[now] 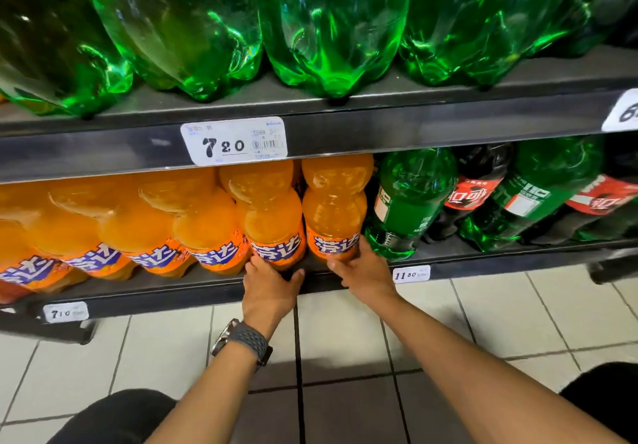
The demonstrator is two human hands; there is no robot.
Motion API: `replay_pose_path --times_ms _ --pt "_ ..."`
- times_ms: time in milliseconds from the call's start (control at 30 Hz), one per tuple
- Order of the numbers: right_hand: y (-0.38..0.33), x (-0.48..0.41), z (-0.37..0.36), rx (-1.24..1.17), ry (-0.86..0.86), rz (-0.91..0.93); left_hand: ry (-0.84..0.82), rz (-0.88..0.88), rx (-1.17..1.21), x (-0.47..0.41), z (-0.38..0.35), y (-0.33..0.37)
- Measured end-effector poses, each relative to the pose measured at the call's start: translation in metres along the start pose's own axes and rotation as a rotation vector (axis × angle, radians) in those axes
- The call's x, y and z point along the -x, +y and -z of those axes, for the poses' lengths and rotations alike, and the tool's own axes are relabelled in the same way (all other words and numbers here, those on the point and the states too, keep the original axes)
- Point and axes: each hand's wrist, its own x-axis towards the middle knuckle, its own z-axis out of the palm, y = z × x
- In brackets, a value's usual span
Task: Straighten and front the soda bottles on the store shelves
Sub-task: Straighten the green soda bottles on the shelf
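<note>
Gripping the base of one orange bottle (276,215) with the left hand (269,286) and the neighbouring bottle (335,208) on its right with the right hand (364,272), a person faces the lower shelf (165,297).

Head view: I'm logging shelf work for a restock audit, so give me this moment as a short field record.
left hand: grips base of second-last orange bottle
right hand: grips base of end orange bottle
lower shelf: orange row, then green bottle and cola bottle to the right
upper shelf: large green bottles
price tag: reads 7.20
</note>
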Motion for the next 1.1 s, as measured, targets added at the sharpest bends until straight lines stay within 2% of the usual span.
replay_pose_path --times_ms 67,133,267,400,500,600,700,767,833,933,1033,1100 --pt "0.010 0.003 0.010 -0.017 -0.079 -0.039 -0.206 -0.054 -0.382 -0.002 0.020 0.010" --pt "0.019 0.008 0.027 -0.001 -0.114 -0.092 -0.289 -0.204 -0.528 -0.002 0.031 0.027" --pt "0.026 0.024 0.075 0.026 -0.048 -0.143 -0.476 -0.441 -0.218 0.011 0.012 0.073" --pt "0.023 0.051 0.121 0.057 0.108 -0.134 -0.660 -0.426 0.300 0.028 -0.019 0.107" --pt "0.021 0.063 0.142 0.111 0.257 -0.133 -0.564 -0.421 0.383 0.030 -0.031 0.122" --pt "0.017 0.068 0.159 0.095 0.327 -0.133 -0.448 -0.548 0.431 0.040 -0.034 0.131" --pt "0.022 0.070 0.178 0.113 0.382 -0.122 -0.346 -0.571 0.501 0.052 -0.035 0.142" --pt "0.028 0.071 0.196 0.124 0.437 -0.090 -0.194 -0.614 0.442 0.062 -0.036 0.152" --pt "0.033 0.074 0.213 0.133 0.543 0.017 -0.003 -0.667 0.325 0.071 -0.038 0.162" --pt "0.034 0.075 0.240 0.200 0.700 0.288 0.292 -0.784 0.228 0.072 -0.034 0.187" --pt "0.014 0.066 0.271 0.372 0.700 0.617 0.404 -0.774 0.215 0.069 -0.024 0.220" --pt "-0.006 0.056 0.292 0.484 0.675 0.775 0.488 -0.731 0.090 0.066 -0.020 0.238"
